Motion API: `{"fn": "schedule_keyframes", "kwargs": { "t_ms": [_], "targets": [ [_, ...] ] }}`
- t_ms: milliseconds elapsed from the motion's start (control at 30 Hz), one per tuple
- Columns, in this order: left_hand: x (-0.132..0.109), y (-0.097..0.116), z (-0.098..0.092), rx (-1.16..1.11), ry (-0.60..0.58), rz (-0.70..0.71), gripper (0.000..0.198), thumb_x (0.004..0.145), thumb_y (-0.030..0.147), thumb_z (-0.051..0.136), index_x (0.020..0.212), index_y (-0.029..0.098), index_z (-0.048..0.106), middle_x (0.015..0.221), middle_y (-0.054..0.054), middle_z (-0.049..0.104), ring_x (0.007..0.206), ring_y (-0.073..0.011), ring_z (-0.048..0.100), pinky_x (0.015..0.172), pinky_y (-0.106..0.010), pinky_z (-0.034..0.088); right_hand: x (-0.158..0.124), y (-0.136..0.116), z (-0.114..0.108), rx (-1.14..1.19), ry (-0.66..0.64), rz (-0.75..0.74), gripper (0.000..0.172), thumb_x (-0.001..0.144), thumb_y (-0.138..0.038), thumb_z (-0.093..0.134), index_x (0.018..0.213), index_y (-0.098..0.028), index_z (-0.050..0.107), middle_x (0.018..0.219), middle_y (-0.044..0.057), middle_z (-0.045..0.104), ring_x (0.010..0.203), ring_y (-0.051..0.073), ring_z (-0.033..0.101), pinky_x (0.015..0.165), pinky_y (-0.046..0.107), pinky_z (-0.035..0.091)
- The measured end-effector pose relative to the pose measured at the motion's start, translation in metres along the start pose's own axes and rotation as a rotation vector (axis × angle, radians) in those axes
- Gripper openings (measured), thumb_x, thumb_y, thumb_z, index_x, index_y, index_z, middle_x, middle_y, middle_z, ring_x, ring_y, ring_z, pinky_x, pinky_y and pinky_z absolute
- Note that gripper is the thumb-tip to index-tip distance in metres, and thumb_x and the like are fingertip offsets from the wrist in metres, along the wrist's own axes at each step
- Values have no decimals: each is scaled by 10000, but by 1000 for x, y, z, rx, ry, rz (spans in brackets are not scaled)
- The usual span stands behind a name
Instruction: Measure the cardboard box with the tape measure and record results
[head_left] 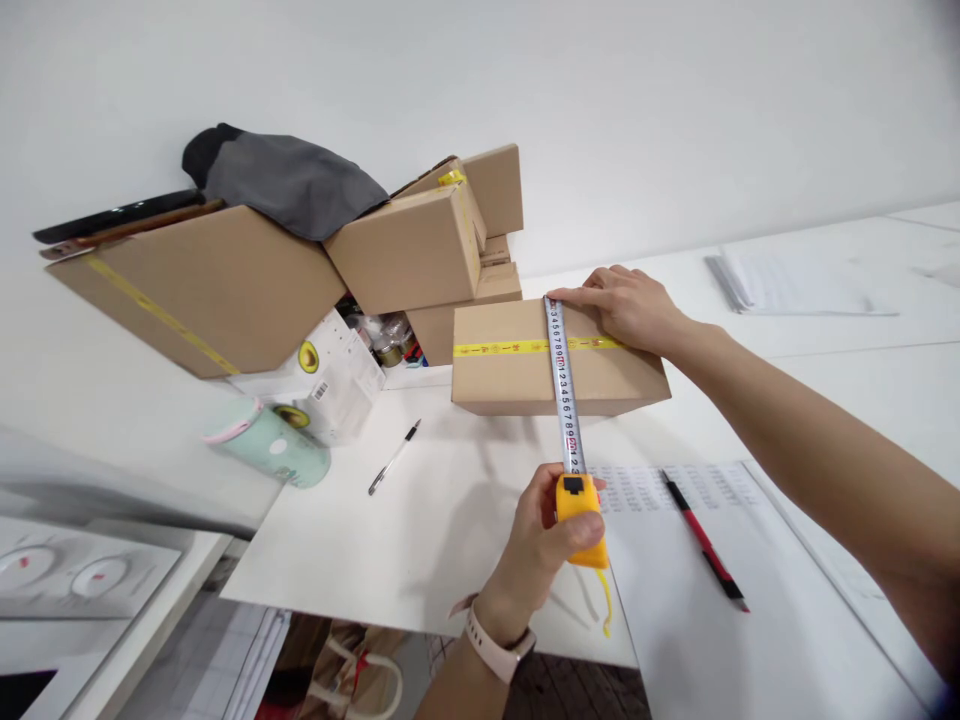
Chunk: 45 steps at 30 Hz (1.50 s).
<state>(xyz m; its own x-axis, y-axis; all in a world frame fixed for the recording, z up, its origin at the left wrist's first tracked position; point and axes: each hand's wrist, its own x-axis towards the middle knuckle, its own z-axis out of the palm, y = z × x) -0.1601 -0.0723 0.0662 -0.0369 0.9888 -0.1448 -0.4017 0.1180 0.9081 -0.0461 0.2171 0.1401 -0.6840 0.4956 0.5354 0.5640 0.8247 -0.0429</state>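
Note:
My left hand is closed around the yellow case of a tape measure, with the thumb on top. Its metal blade runs out across the top of a closed cardboard box to the far edge, crossing a strip of yellow printed tape. My right hand lies on the far right part of the box, fingers apart, its outstretched index fingertip touching the blade's end. A yellow wrist strap dangles from the case.
A printed sheet with a red-black pen lies right. Left are another pen, a mint tumbler and a white avocado-print carton. Stacked boxes bear a grey cloth. Papers lie behind my right arm.

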Motion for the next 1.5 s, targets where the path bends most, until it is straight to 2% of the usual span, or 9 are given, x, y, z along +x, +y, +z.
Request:
{"fn": "schedule_keyframes", "kwargs": {
  "t_ms": [300,500,733,867,1000,1100,1200,1333,1500],
  "targets": [
    [1,-7,-5,19,-29,23,548,666,435,868,1094,206,613,1092,-73,625,770,-146,551,691,-303,523,-2,-5,-3,-15,5,19,500,974,-216,375,1355,-359,667,1088,105,679,958,286,560,738,400,414],
    [-21,-29,-9,-94,-21,160,707,617,541,868,1196,254,580,1242,-97,607,797,-175,578,684,-339,579,-15,-24,-14,-87,-12,162,528,1002,-582,367,1263,-248,682,1087,137,707,1027,334,565,689,374,399],
    [-67,-50,-8,-74,8,124,811,554,546,909,1230,261,564,1164,-105,606,759,-164,549,648,-305,544,-74,-60,-22,-96,82,128,600,950,-710,389,1232,-253,658,1159,146,681,1043,350,548,859,453,382],
    [-81,-55,-5,-87,-35,63,825,538,552,915,1229,264,568,1090,-87,610,714,-147,520,595,-275,504,-119,-77,-11,-106,100,124,566,953,-693,413,1270,-276,630,1247,122,665,1077,336,539,936,476,362],
    [-86,-59,0,-66,-51,43,803,544,553,914,1217,263,587,1017,-68,605,732,-155,523,661,-299,508,-148,-84,5,-50,59,84,484,983,-608,436,1311,-294,603,1311,104,650,1151,320,534,978,469,368],
    [-87,-62,1,-66,-104,-12,806,540,525,922,1224,259,587,962,-54,592,727,-156,521,657,-292,485,-152,-85,5,61,63,78,451,1003,-548,432,1331,-287,599,1358,101,636,1222,314,527,1025,482,371],
    [-89,-61,0,43,-139,-92,800,540,465,919,1234,249,585,936,-47,586,710,-159,515,616,-275,457,-150,-84,-11,343,129,238,455,1025,-534,365,1322,-288,607,1256,93,686,1147,293,589,1003,495,427],
    [-93,-54,-2,436,-152,-155,739,517,298,892,1199,248,611,902,-18,605,747,-186,528,685,-301,480,-161,-80,-46,870,258,561,551,1034,-592,263,1294,-280,636,924,66,696,854,240,651,798,420,522],
    [-95,-57,-3,733,-195,-205,912,470,273,913,1316,249,574,1204,-87,632,1082,-342,563,1012,-468,438,-200,-84,-73,1140,272,709,336,932,-589,591,922,-273,706,639,-5,544,497,144,467,485,320,407]
  ]
}}
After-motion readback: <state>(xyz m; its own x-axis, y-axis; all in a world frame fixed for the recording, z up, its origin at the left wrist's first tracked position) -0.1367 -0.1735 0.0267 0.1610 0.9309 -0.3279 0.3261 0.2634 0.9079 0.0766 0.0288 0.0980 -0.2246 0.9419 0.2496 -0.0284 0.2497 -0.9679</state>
